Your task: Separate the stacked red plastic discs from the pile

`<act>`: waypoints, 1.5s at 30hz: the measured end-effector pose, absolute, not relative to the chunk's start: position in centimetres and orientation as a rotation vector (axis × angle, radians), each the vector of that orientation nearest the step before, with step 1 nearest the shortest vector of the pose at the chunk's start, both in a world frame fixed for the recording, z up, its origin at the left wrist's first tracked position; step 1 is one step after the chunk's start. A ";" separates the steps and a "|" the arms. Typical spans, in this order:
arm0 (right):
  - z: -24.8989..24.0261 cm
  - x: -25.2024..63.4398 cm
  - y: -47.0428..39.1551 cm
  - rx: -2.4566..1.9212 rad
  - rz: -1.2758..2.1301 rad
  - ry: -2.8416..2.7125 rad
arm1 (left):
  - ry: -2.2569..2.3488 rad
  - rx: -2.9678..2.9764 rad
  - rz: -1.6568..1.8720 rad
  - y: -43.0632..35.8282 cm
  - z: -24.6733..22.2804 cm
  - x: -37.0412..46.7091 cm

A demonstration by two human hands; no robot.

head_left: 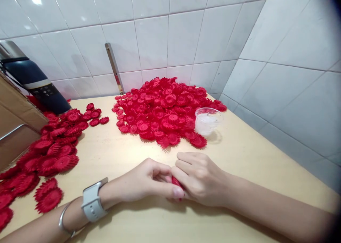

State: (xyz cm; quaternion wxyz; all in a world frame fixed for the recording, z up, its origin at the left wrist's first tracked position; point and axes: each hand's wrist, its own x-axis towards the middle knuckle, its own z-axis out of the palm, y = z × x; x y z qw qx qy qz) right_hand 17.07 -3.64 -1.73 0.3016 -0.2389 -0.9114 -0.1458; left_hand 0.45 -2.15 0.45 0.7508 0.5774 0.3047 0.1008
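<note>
My left hand (pixel 157 181) and my right hand (pixel 198 179) meet over the near part of the table. Between them a small red piece (pixel 176 182) peeks out, mostly covered by my fingers. The left thumb and fingers pinch it from one side; my right fingers are curled closed against its other side. Just beyond the hands lies a big heap of red fringed discs (pixel 165 111). A clear plastic cup (pixel 205 124) with whitish contents stands at the heap's right edge.
More red fringed discs (pixel 61 143) spread along the left, beside a cardboard box (pixel 18 122). A dark blue flask (pixel 39 83) leans there. A metal strip (pixel 113 65) rests against the tiled wall (pixel 151 40). The light wooden table (pixel 239 158) ends at the right-hand wall.
</note>
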 end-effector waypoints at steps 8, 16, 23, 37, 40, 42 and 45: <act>-1.3 16.7 -3.9 -0.816 -0.352 -2.381 | 0.679 1.297 0.243 -2.3 0.6 0.4; -1.4 16.9 -3.9 -0.665 -0.383 -2.375 | 0.656 1.281 0.243 -2.3 0.7 0.5; -1.0 16.5 -4.2 -0.753 0.025 -2.146 | 0.706 1.210 0.376 -2.3 0.5 0.5; -1.3 15.8 -4.8 -0.939 -0.091 -2.268 | 0.705 1.314 0.284 -2.5 0.4 0.3; -1.4 16.1 -4.9 -0.853 -0.248 -2.279 | 0.667 1.328 0.263 -2.4 0.5 0.3; -1.5 16.4 -4.9 -0.790 -0.264 -2.309 | 0.685 1.375 0.255 -2.4 0.7 0.3; -1.5 16.6 -4.8 -0.716 -0.277 -2.377 | 0.692 1.415 0.241 -2.5 0.8 0.2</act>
